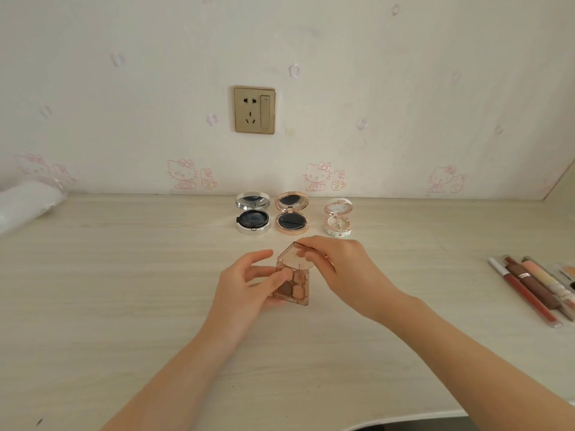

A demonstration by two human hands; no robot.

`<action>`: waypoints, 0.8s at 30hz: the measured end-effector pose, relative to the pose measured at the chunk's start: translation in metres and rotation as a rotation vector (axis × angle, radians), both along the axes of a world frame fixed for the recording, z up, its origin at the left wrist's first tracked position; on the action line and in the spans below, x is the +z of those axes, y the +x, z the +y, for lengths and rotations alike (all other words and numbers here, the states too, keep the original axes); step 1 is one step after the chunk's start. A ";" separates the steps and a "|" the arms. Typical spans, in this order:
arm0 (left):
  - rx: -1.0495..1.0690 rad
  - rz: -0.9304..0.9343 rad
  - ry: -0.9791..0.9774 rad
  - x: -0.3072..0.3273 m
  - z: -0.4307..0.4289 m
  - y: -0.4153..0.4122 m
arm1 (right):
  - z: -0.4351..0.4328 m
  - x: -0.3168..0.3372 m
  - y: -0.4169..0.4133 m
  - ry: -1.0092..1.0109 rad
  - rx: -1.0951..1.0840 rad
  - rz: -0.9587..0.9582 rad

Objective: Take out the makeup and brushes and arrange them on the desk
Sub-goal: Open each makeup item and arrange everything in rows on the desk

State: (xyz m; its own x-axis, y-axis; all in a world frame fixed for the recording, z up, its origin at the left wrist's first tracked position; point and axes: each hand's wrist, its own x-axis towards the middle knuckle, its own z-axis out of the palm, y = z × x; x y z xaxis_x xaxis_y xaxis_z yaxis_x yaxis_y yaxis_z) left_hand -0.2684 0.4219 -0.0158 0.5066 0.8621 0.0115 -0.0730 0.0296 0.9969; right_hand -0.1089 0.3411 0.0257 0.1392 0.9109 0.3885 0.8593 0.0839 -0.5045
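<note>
A small brown eyeshadow palette (292,283) with a clear lid is held over the middle of the pale desk (124,306). My left hand (245,284) grips its base from the left, thumb on the pans. My right hand (339,269) pinches the raised lid at its top edge. Behind them three open compacts stand in a row by the wall: a silver one (252,216), a rose-gold one (292,216) and a small white floral one (338,220).
Several lip pencils and tubes (535,287) lie side by side at the desk's right edge. A clear plastic bag (28,200) rests at the far left by the wall. A wall socket (254,109) is above the compacts. The desk's front edge curves at the lower right.
</note>
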 end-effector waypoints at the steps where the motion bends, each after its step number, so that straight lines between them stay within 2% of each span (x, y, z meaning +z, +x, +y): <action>1: 0.036 0.049 0.077 -0.001 0.001 0.000 | 0.002 -0.001 0.003 -0.014 -0.007 0.003; 5: 0.090 0.273 0.448 -0.009 0.002 -0.001 | 0.011 -0.006 0.012 -0.039 -0.028 -0.037; 10: 0.016 0.464 0.815 -0.018 0.004 0.000 | 0.019 -0.012 0.015 -0.065 -0.032 -0.054; 18: 0.010 0.518 0.898 -0.025 0.008 0.002 | 0.025 -0.017 0.012 -0.102 0.009 -0.049; 24: 0.025 0.524 0.920 -0.025 0.005 0.003 | 0.036 -0.011 0.021 -0.224 0.028 0.038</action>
